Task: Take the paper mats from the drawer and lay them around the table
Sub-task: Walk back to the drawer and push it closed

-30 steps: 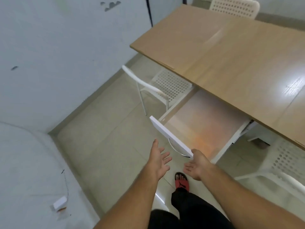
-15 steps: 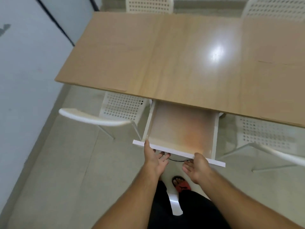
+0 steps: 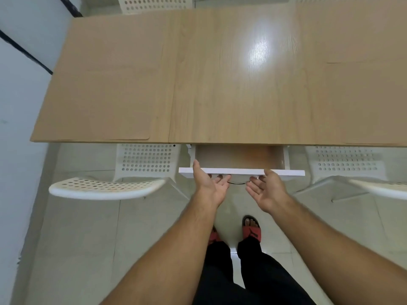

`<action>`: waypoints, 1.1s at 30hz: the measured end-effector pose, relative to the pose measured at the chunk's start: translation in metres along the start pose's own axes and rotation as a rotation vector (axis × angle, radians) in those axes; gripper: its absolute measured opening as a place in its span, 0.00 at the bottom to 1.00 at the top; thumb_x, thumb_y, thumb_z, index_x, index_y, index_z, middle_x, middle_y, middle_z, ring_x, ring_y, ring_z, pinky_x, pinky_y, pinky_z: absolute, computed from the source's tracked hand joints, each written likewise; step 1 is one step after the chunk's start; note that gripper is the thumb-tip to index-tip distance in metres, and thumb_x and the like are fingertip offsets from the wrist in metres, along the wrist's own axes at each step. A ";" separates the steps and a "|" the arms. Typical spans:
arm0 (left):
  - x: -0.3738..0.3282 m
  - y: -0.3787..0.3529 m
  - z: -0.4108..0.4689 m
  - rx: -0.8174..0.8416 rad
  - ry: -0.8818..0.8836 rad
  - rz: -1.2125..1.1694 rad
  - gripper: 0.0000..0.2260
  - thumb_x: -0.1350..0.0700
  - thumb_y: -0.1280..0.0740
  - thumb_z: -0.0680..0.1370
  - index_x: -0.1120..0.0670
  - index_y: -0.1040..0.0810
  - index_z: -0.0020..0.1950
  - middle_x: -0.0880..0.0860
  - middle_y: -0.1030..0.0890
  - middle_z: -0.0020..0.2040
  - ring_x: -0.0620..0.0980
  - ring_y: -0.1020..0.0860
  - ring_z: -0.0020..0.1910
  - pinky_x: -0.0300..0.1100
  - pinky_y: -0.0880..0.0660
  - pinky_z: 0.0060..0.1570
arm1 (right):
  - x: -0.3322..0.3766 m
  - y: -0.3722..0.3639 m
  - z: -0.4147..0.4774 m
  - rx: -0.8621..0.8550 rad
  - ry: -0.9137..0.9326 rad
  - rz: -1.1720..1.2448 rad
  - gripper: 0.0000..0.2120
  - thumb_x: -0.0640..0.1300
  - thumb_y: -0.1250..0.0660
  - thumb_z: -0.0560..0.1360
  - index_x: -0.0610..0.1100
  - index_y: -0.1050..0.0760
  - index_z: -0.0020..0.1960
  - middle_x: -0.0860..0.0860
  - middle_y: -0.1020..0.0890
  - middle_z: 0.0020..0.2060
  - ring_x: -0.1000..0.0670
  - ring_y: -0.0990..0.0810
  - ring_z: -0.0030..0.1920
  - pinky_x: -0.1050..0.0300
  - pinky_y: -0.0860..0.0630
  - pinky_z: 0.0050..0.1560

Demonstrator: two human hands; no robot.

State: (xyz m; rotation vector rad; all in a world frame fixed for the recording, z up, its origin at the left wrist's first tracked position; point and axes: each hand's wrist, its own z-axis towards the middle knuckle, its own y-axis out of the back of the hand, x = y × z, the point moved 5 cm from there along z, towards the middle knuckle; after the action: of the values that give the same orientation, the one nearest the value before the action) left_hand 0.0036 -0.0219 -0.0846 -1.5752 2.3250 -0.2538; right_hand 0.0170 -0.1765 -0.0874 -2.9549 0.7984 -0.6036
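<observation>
Half a second earlier the drawer (image 3: 240, 156) had stood much farther out from under the table (image 3: 220, 80); it had since slid inward, so only a narrow strip of its bare floor showed behind the white front panel (image 3: 241, 172). Paper mats (image 3: 116, 106) already lay flat on the tabletop, tan on tan and hard to pick out: one at the near-left corner beyond the left hand (image 3: 209, 183), and what looked like another edge at the far right, above the right hand (image 3: 267, 190).

Both hands were spread open, palms facing each other, gripping nothing. The left thumb rested over the top of the panel near its left end, with the fingers (image 3: 222, 179) curled beneath its lower edge. The right hand's fingertips (image 3: 255, 179) touched the underside of the panel just right of centre. Between the two hands a thin dark wire handle (image 3: 236, 183) hung under the panel.

White perforated chairs (image 3: 123, 172) stood on either side of the drawer. Below the hands were dark trousers and red sandals (image 3: 251, 230) on a pale tiled floor (image 3: 88, 238).
</observation>
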 end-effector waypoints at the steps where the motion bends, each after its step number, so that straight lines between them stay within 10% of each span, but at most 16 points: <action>1: -0.003 -0.006 0.003 0.005 -0.003 -0.003 0.41 0.33 0.37 0.76 0.58 0.42 0.80 0.65 0.34 0.75 0.68 0.30 0.70 0.58 0.39 0.75 | 0.005 -0.004 0.004 0.007 -0.001 0.008 0.19 0.51 0.42 0.83 0.39 0.33 0.68 0.39 0.24 0.67 0.39 0.25 0.67 0.46 0.26 0.66; 16: -0.036 -0.068 0.042 0.009 -0.116 -0.002 0.36 0.32 0.40 0.76 0.59 0.31 0.71 0.60 0.24 0.66 0.60 0.24 0.65 0.57 0.39 0.72 | 0.053 -0.038 0.049 0.229 -0.020 0.106 0.37 0.73 0.48 0.76 0.50 0.34 0.75 0.43 0.24 0.66 0.40 0.29 0.70 0.36 0.35 0.72; 22: -0.024 -0.064 0.035 0.009 -0.137 0.206 0.31 0.33 0.45 0.79 0.57 0.29 0.68 0.58 0.21 0.62 0.59 0.23 0.64 0.58 0.44 0.73 | 0.047 -0.034 0.040 0.219 -0.009 -0.164 0.27 0.66 0.44 0.79 0.49 0.26 0.67 0.46 0.21 0.62 0.43 0.23 0.64 0.41 0.27 0.66; 26: -0.009 -0.068 0.010 0.074 -0.176 0.818 0.27 0.37 0.51 0.83 0.54 0.23 0.61 0.52 0.16 0.54 0.53 0.19 0.57 0.56 0.34 0.66 | 0.061 -0.040 0.011 0.132 0.402 -0.688 0.09 0.50 0.37 0.80 0.52 0.22 0.58 0.50 0.17 0.56 0.52 0.18 0.53 0.51 0.22 0.56; 29: -0.016 -0.090 -0.025 0.130 -0.312 1.104 0.21 0.42 0.45 0.84 0.53 0.21 0.62 0.52 0.15 0.54 0.51 0.16 0.50 0.42 0.29 0.46 | 0.092 -0.054 -0.026 0.092 0.720 -0.851 0.14 0.47 0.37 0.79 0.54 0.24 0.64 0.54 0.19 0.54 0.59 0.21 0.52 0.64 0.27 0.47; 33: -0.055 -0.145 -0.079 0.268 -0.629 1.264 0.15 0.44 0.40 0.83 0.53 0.21 0.59 0.53 0.16 0.53 0.51 0.17 0.47 0.44 0.26 0.47 | 0.148 -0.088 -0.086 0.171 0.967 -0.928 0.19 0.47 0.36 0.79 0.54 0.28 0.70 0.56 0.22 0.61 0.55 0.23 0.61 0.59 0.27 0.57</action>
State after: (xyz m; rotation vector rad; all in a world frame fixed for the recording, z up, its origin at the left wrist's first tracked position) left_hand 0.1199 -0.0278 0.0448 0.1226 2.1393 0.2073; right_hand 0.1448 -0.1661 0.0558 -2.5831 -0.7377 -2.0350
